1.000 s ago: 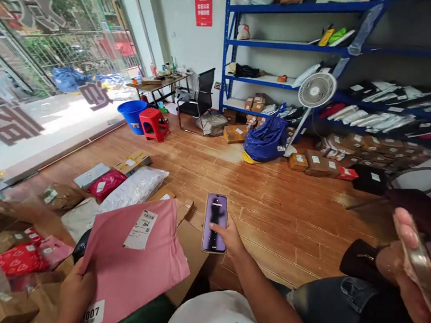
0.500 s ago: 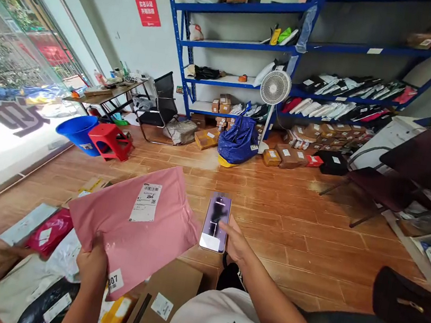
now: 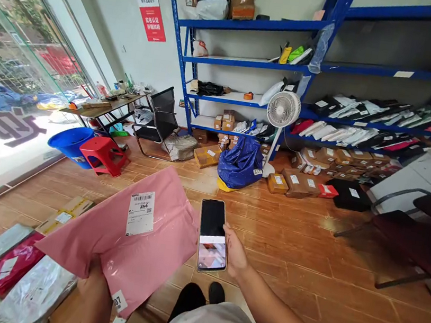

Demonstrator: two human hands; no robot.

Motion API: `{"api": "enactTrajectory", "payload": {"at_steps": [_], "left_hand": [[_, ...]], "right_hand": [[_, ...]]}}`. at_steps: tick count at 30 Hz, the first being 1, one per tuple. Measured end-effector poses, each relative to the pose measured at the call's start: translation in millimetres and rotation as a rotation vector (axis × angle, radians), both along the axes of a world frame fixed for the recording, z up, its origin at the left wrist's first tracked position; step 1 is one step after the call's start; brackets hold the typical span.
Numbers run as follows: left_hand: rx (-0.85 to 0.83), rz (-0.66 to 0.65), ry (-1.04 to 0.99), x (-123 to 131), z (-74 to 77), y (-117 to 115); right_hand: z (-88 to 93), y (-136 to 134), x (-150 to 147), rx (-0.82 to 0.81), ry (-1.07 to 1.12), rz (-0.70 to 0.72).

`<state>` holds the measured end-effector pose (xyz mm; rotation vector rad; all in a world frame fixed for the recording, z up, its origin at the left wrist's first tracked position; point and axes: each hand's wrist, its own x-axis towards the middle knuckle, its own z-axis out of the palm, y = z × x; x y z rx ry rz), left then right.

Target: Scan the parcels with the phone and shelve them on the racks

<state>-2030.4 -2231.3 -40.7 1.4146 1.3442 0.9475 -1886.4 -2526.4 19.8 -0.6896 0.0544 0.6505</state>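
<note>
My left hand [image 3: 96,286] grips a pink mailer bag [image 3: 153,260] by its lower left edge and holds it up in front of me. A white shipping label [image 3: 141,213] with a barcode faces up on the bag, and a smaller sticker [image 3: 119,301] is at its bottom corner. To the right, my right hand [image 3: 235,252] holds a smartphone [image 3: 213,236] upright along its right side. The screen's top half is black; a camera-like picture shows in the lower half. Phone and bag are close together.
Several parcels, including a magenta bag [image 3: 13,263] and a clear-wrapped one [image 3: 37,289], lie on the floor at left. A blue tub [image 3: 70,142] and red stool [image 3: 104,155] stand behind. Farther back are a blue sack [image 3: 240,162], a fan [image 3: 283,109] and blue shelves [image 3: 249,64] with packages.
The phone screen has changed from a purple page to a black top with a picture below. My right thumb has moved off the screen to the phone's edge. The view has shifted.
</note>
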Motion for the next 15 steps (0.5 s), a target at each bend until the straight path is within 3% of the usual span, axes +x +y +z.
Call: {"api": "enactTrajectory", "payload": {"at_steps": [4,7,12,15], "left_hand": [[-0.071,0.065,-0.020,48.9,6.9,25.6],[-0.101,0.078,-0.076,82.2,5.1,63.9],[-0.121,0.135,-0.033,143.0,-2.3,158.8],[-0.054,0.131,-0.023,182.9,4.1,224.3]], "right_hand": [[5.2,37.1,46.3,-0.014,-0.046,0.021],[6.8,74.9,80.6,-0.038,-0.068,0.049],[8.0,161.0,150.5,-0.045,-0.121,0.046],[13.4,228.4,196.9,-0.011,-0.123,0.069]]}}
